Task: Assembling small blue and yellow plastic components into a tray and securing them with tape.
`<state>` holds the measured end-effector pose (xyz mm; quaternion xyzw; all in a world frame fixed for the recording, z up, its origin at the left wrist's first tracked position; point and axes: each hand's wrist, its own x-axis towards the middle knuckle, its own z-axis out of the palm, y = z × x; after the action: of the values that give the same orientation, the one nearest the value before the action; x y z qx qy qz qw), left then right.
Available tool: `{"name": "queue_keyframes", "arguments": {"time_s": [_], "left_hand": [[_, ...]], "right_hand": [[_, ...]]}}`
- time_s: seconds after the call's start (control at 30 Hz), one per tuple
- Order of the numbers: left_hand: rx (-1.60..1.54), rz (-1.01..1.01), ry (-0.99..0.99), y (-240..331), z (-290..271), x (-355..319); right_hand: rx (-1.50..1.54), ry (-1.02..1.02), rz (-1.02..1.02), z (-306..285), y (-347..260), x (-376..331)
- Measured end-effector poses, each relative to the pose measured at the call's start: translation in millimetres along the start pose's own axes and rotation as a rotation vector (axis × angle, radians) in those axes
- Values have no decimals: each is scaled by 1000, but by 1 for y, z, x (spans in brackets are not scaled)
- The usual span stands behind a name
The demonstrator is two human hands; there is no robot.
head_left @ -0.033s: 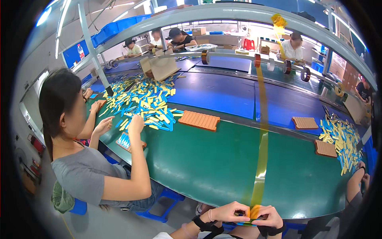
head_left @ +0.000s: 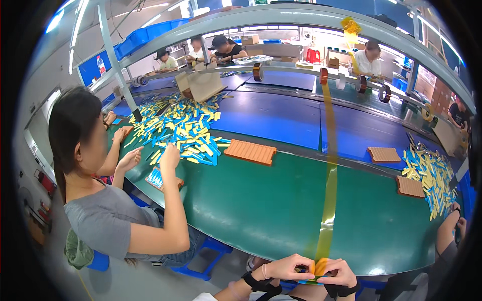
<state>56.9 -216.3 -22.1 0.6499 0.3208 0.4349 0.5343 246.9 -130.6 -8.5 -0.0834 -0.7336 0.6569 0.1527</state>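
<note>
L hand [head_left: 283, 267] & R hand [head_left: 337, 273] both pinched shut on amber tape strip [head_left: 329, 175] end, above green table [head_left: 251, 210] edge.

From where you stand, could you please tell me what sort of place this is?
It looks like a factory assembly line. Several people sit along a long green bench with heaps of yellow and blue strips. Tape rolls hang from an overhead rail, and amber tape runs down to my hands.
</note>
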Motion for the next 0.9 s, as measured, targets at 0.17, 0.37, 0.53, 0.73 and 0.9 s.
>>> {"name": "queue_keyframes", "arguments": {"time_s": [0.17,0.37,0.53,0.73,0.9], "left_hand": [[23,-39,-5,7,-2,0],[9,-59,4,8,-1,1],[6,-43,21,6,-1,2],[18,-16,29,2,-1,2],[35,13,42,4,2,0]], "right_hand": [[25,11,-30,2,-5,2],[17,-7,-54,0,-2,2],[60,5,-56,0,1,1],[6,-19,-51,-2,1,2],[5,-14,-57,1,-4,1]]}}
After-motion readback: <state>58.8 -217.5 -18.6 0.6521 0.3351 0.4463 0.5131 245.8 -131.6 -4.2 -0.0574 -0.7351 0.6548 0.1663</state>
